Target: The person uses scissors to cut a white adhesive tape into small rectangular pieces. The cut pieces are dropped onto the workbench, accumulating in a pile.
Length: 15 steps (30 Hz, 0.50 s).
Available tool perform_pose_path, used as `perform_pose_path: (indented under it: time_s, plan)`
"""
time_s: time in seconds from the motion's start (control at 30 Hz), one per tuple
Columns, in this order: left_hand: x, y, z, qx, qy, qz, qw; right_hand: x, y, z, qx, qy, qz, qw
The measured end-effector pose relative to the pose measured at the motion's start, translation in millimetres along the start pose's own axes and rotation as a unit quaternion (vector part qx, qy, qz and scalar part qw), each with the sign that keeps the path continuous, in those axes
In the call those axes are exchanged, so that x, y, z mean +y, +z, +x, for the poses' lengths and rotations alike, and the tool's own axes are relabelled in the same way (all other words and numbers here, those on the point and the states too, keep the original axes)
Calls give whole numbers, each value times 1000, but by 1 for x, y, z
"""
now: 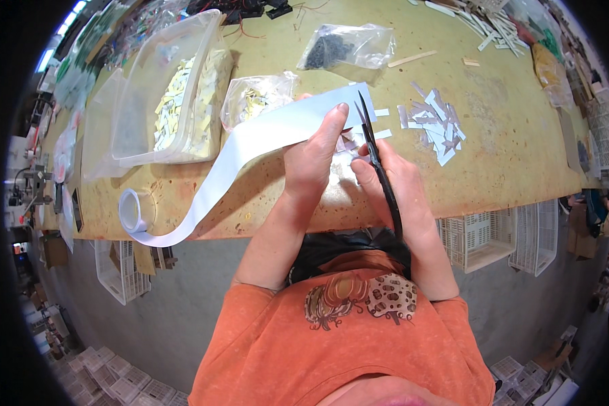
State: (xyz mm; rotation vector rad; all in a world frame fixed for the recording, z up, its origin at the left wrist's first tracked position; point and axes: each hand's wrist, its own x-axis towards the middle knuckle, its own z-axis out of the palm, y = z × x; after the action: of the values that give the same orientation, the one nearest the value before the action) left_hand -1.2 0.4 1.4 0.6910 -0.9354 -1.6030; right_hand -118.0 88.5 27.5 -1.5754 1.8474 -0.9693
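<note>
My left hand is closed on a long white strip near its end, thumb on top. The strip curves down to a roll at the table's front edge. My right hand grips black scissors, their blades pointing up at the strip's end, slightly apart. Small cut white pieces lie just beyond the scissors, partly hidden by the hands. Right of them is a loose pile of white and grey cut pieces.
A clear plastic bin of pale pieces stands at left beside a small bag. A bag of dark bits and white slats lie on the worktable. Plastic crates sit below its front edge.
</note>
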Motion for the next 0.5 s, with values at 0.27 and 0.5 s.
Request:
perform_pose_path:
  time_s: [0.27,0.5]
  plan:
    - [-3,0,0,-5,13,-4,1000,5,5,3,9,-2,-20,1000]
    - [-3,2,0,11,-4,-19,1000,5,6,2,15,-18,-3,1000]
